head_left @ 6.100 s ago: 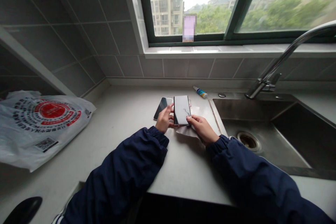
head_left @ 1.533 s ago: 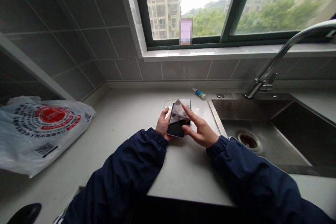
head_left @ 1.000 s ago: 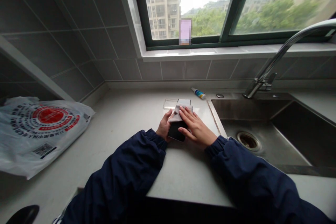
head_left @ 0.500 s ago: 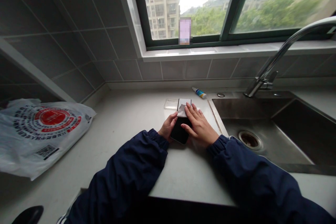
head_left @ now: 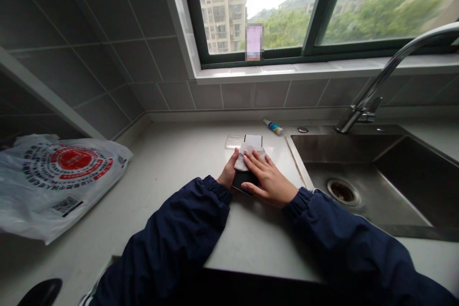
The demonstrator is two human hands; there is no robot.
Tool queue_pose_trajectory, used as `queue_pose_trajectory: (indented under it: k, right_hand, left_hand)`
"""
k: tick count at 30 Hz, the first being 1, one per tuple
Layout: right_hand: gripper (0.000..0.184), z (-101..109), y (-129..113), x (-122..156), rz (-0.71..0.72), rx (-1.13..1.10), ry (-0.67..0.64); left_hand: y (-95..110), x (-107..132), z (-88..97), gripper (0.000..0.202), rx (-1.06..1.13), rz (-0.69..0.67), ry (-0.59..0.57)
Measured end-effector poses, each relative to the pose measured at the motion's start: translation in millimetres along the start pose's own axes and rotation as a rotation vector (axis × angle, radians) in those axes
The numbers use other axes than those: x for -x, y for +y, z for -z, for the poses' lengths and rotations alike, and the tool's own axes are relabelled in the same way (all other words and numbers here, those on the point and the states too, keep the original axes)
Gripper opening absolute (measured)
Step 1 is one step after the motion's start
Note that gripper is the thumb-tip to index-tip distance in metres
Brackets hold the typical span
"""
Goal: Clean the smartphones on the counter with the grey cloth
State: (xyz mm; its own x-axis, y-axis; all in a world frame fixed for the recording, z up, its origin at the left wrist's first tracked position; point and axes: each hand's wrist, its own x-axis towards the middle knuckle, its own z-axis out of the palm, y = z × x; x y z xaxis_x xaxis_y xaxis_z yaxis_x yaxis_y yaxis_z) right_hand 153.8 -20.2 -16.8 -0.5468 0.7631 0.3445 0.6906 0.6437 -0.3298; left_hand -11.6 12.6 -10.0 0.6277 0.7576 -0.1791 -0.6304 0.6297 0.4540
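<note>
A black smartphone (head_left: pixel 243 182) rests low over the counter, its far end bright with window glare. My left hand (head_left: pixel 228 170) is closed on its left edge, thumb along the side. A thin white cloth (head_left: pixel 244 158) lies crumpled across the middle of the screen. My right hand (head_left: pixel 267 179) holds this cloth against the glass under its outstretched fingers, with the thumb lower down over the dark screen. Just beyond the phone is a clear phone case (head_left: pixel 234 142). Farther back lies a small blue and white tube (head_left: pixel 273 126) with a pointed nozzle.
On the right, a steel sink (head_left: pixel 333 150) with a curved faucet (head_left: pixel 376 76) is set into the white counter (head_left: pixel 179 153). A printed plastic bag (head_left: pixel 89 186) lies at the left. Behind are a tiled wall and a window. A dark rounded object (head_left: pixel 41 292) shows at bottom left.
My right hand and the cloth have slid down the screen toward me and slightly left, uncovering more of the phone's far end. The left hand keeps its hold.
</note>
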Motion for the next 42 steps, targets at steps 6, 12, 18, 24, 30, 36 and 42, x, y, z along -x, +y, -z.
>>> queue_pose_trajectory:
  k: [6, 12, 18, 24, 30, 36, 42]
  right_hand:
    - [0.083, 4, -7, -1, 0.102, -0.057, -0.047]
    - [0.075, 14, -15, -1, 0.205, -0.14, -0.098]
    - [0.06, 20, -23, 2, 0.309, -0.232, -0.094]
    - [0.057, 3, -22, 3, 0.203, -0.179, 0.134]
    - [0.064, -2, -16, 1, 0.168, -0.075, -0.007]
    - [0.071, -2, -8, 1, 0.064, -0.038, 0.02]
    - [0.072, -6, 3, 0, -0.061, 0.006, 0.128]
  left_hand:
    - [4, 3, 0.4, 0.097, 0.014, 0.033, 0.042]
    - [11, 3, 5.2, 0.105, 0.059, 0.076, 0.033]
    - [14, 6, 3.6, 0.102, -0.015, 0.038, 0.107]
    - [14, 5, 0.2, 0.098, 0.046, -0.013, 0.08]
    - [14, 5, -7.4, 0.096, 0.064, -0.003, 0.084]
    - [10, 2, -4.9, 0.093, 0.099, 0.029, 0.033]
    - [7, 6, -11.2, 0.091, 0.054, 0.051, -0.049]
